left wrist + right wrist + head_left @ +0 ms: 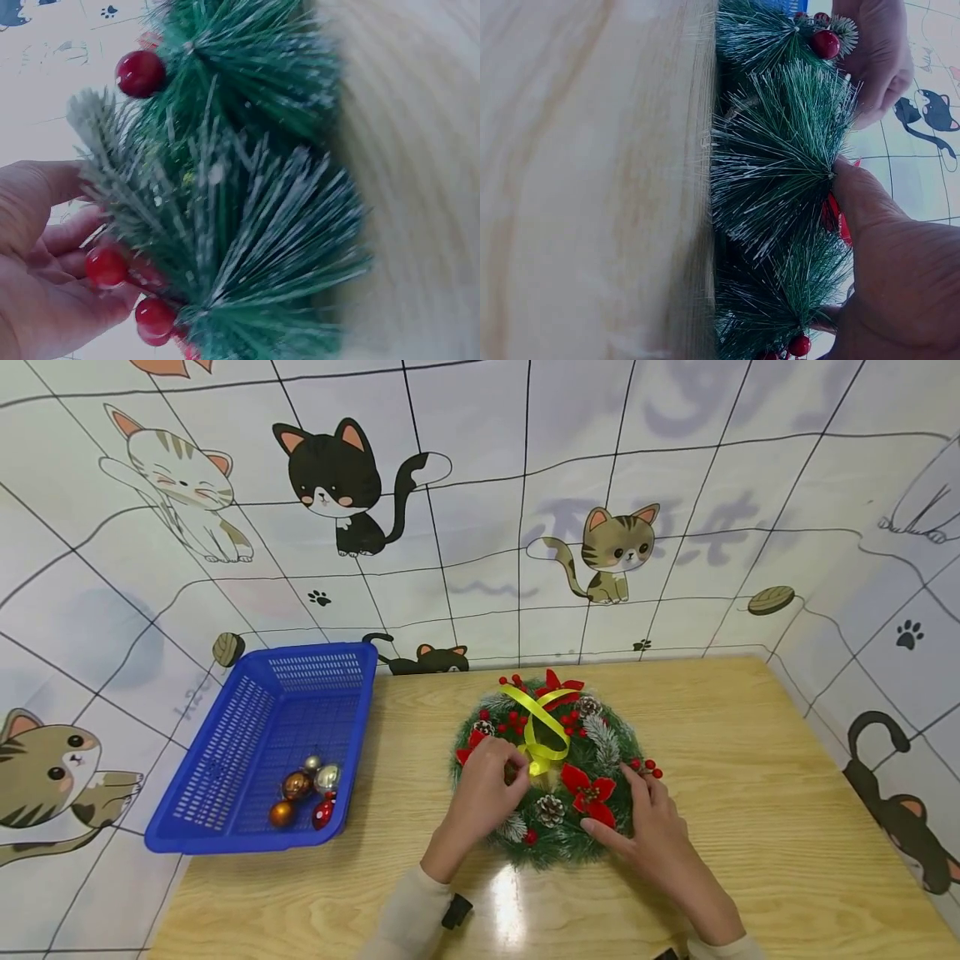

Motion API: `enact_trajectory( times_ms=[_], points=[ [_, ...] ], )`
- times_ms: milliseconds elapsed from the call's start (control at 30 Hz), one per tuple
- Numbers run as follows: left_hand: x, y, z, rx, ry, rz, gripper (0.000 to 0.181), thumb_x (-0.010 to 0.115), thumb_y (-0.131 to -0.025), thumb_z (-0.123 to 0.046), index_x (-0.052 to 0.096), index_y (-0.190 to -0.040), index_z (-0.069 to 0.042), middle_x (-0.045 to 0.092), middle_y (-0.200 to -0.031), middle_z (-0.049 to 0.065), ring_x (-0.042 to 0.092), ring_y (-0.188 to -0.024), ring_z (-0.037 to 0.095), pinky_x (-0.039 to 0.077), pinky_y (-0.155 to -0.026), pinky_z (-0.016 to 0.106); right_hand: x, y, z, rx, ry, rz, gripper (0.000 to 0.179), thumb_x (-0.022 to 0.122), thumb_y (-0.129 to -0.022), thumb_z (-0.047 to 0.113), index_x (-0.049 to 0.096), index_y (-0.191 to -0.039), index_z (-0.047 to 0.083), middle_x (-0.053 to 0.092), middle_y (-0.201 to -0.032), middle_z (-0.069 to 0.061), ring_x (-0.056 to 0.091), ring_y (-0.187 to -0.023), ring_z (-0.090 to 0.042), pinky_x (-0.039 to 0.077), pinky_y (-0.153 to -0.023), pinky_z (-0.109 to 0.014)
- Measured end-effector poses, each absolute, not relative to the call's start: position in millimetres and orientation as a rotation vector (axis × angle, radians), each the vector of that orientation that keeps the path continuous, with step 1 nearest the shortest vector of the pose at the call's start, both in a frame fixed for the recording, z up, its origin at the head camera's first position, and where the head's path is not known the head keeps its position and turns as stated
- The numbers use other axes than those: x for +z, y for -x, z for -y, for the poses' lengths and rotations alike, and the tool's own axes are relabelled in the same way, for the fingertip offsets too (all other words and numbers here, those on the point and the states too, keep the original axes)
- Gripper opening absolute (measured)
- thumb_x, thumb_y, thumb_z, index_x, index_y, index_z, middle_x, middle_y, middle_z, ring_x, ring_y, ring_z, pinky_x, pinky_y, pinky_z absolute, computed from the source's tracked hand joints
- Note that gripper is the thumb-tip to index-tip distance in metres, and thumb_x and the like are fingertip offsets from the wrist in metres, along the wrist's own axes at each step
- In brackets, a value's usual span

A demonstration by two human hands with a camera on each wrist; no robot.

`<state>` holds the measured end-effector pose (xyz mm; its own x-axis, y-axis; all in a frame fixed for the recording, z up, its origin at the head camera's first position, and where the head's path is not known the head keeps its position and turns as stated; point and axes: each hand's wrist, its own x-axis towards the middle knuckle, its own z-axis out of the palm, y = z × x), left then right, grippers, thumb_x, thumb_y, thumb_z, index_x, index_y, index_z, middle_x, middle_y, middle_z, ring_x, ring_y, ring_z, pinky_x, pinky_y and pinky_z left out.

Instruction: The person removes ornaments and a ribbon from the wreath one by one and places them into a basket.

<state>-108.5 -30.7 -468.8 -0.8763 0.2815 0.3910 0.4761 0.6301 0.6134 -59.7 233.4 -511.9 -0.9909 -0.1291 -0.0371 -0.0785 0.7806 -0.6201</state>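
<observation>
A green wreath (573,839) with frosted tips, red berries, pine cones and red poinsettia flowers (588,793) lies on the table. A yellow ribbon (546,714) is looped over its middle. My left hand (487,785) is over the wreath's left part, thumb and index fingertips close together beside the ribbon. A small brownish patch shows between them; I cannot tell what they hold. In the left wrist view, branches and berries (106,265) partly cover the fingers. My right hand (656,835) rests on the wreath's right side, thumb and fingers spread, the thumb (859,187) extended onto the greenery.
A blue plastic basket (247,846) stands at the left of the wooden table (712,718). Inside it are several baubles (297,785), brown, silver and orange, with a red spotted ornament (322,814). A wall covering with cartoon cats (333,477) encloses the table's back and sides.
</observation>
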Motion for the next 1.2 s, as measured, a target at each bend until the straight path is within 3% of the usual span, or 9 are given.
enact_trajectory(
  times_ms=[100,133,333,500,633,867,1067,1200],
  points=[
    [-462.7,107.4,35.4,-1.114,0.62,2.538,0.015,0.077,-0.092,0.005,0.072,-0.085,-0.007,0.071,-0.09,0.004,0.065,-0.09,0.023,0.058,-0.084,0.039,-511.7,59.9,-232.4,-0.998,0.176,-2.898,0.107,0.08,-0.096,0.058,0.025,-0.168,-0.001,0.026,-0.159,-0.047,0.031,-0.142,-0.071,0.03,-0.101,-0.09],
    [-460.0,107.0,37.2,-1.127,0.623,2.515,0.015,0.077,-0.092,0.006,0.072,-0.086,-0.007,0.071,-0.09,0.004,0.066,-0.09,0.024,0.059,-0.09,0.041,-511.5,59.9,-232.0,-0.999,0.176,-2.896,0.107,0.08,-0.096,0.058,0.025,-0.168,-0.001,0.026,-0.159,-0.047,0.031,-0.142,-0.071,0.03,-0.101,-0.09],
    [-441.7,106.2,53.3,-1.193,0.579,2.415,0.013,0.077,-0.091,0.007,0.073,-0.089,-0.006,0.07,-0.093,0.005,0.067,-0.093,0.026,0.058,-0.094,0.049,-509.3,59.4,-231.1,-1.005,0.154,-2.86,0.109,0.079,-0.097,0.06,0.023,-0.169,0.0,0.024,-0.162,-0.045,0.028,-0.144,-0.069,0.027,-0.103,-0.089],
    [-428.9,108.1,72.0,-1.21,0.52,2.315,0.008,0.078,-0.093,0.003,0.076,-0.094,-0.005,0.073,-0.096,0.007,0.068,-0.089,0.031,0.059,-0.079,0.046,-509.0,60.7,-231.2,-1.003,0.155,-2.854,0.109,0.078,-0.097,0.06,0.023,-0.169,0.0,0.023,-0.162,-0.044,0.027,-0.144,-0.069,0.027,-0.103,-0.089],
    [-421.8,110.6,84.9,-1.21,0.477,2.275,0.008,0.077,-0.093,0.002,0.076,-0.093,-0.005,0.075,-0.095,0.007,0.067,-0.085,0.03,0.057,-0.075,0.042,-509.9,61.2,-231.6,-1.002,0.155,-2.856,0.108,0.078,-0.098,0.059,0.022,-0.169,0.0,0.022,-0.162,-0.045,0.026,-0.144,-0.07,0.027,-0.103,-0.089],
    [-410.3,107.7,106.0,-1.184,0.398,2.249,0.014,0.08,-0.091,0.005,0.075,-0.094,-0.008,0.076,-0.095,0.006,0.058,-0.063,0.022,0.059,-0.075,0.045,-511.7,60.4,-231.4,-0.992,0.16,-2.866,0.107,0.078,-0.098,0.057,0.023,-0.169,-0.001,0.022,-0.161,-0.047,0.026,-0.144,-0.071,0.027,-0.102,-0.09],
    [-400.2,106.4,131.0,-1.155,0.33,2.19,0.011,0.078,-0.092,0.004,0.077,-0.095,-0.007,0.076,-0.096,0.008,0.07,-0.087,0.03,0.057,-0.078,0.042,-509.9,60.4,-230.8,-0.977,0.162,-2.884,0.107,0.078,-0.098,0.057,0.024,-0.168,-0.002,0.023,-0.16,-0.047,0.027,-0.143,-0.071,0.028,-0.101,-0.09],
    [-395.4,106.3,148.5,-1.168,0.263,2.166,0.009,0.079,-0.092,0.004,0.077,-0.096,-0.004,0.076,-0.096,0.01,0.069,-0.087,0.029,0.053,-0.08,0.032,-509.3,60.2,-230.6,-0.973,0.159,-2.883,0.107,0.078,-0.098,0.056,0.024,-0.168,-0.002,0.023,-0.16,-0.047,0.027,-0.143,-0.072,0.028,-0.102,-0.09]
  ],
)
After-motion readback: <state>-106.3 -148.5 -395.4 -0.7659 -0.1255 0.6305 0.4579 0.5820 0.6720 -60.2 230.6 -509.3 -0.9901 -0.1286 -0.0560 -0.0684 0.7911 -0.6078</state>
